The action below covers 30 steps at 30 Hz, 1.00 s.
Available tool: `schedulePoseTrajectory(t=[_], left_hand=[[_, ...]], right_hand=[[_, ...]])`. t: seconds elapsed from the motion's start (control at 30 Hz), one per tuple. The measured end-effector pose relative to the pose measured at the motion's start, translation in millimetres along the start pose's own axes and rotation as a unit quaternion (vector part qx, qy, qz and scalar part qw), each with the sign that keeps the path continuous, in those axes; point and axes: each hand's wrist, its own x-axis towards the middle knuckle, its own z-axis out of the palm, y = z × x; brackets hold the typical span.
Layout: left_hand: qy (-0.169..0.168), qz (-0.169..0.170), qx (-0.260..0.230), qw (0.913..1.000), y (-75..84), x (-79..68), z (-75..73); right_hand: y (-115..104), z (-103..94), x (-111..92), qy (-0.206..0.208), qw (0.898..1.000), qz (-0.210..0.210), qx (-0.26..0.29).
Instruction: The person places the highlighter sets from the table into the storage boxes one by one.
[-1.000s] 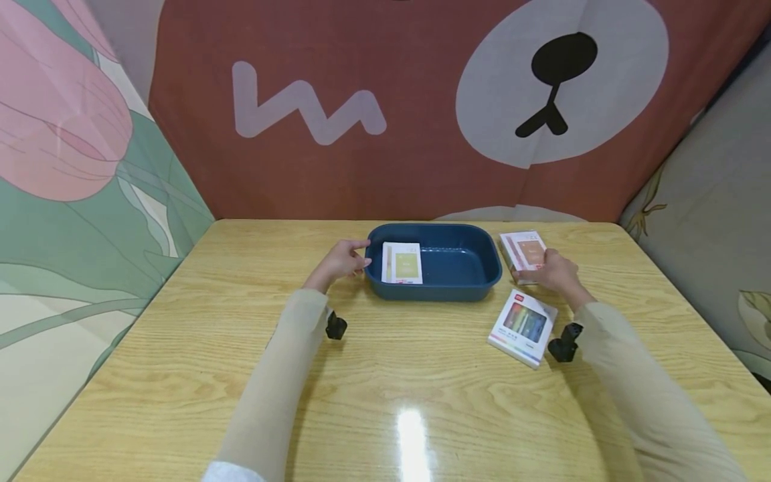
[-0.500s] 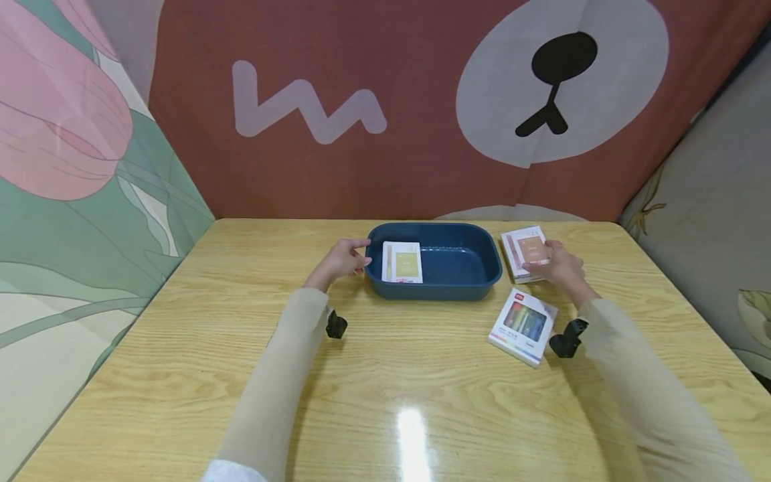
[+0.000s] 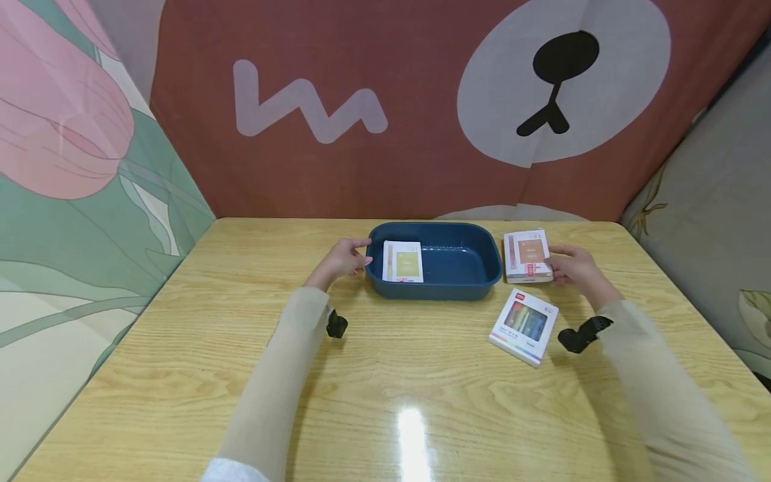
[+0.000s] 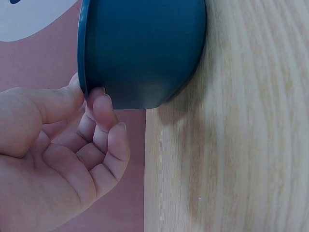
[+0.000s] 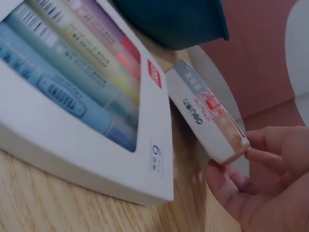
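Note:
My left hand (image 3: 343,259) pinches the left rim of a dark blue plastic basin (image 3: 434,292), thumb on one side and curled fingers on the other in the left wrist view. Inside the basin's left part lies a white box with a yellow-green panel (image 3: 408,264). Right of the basin, my right hand (image 3: 575,268) holds the right edge of a white box with a salmon panel (image 3: 531,252). Its printed narrow side shows in the right wrist view, with fingertips above and below its end. Nearer me lies a white box of coloured pens (image 3: 523,328), its window facing up.
The wooden table (image 3: 301,402) reaches back to a red-brown cloth wall (image 3: 409,174) with a bear print. Flowered cloth hangs at the left (image 3: 72,268), and a grey cloth (image 3: 717,187) stands at the right.
My right hand has shifted right, from the salmon-panel box's lower right part to its right edge. That box has turned straighter and moved slightly right. My left hand stays at the rim.

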Motion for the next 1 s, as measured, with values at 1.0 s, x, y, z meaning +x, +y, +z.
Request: schedulePoseTrajectory(t=[1.0], left_hand=[[-0.001,-0.003,-0.011,0.9999,-2.5,1.0,-1.1]], right_hand=[[-1.3,-12.4,-9.6,-0.051,0.978,0.032,0.199]])
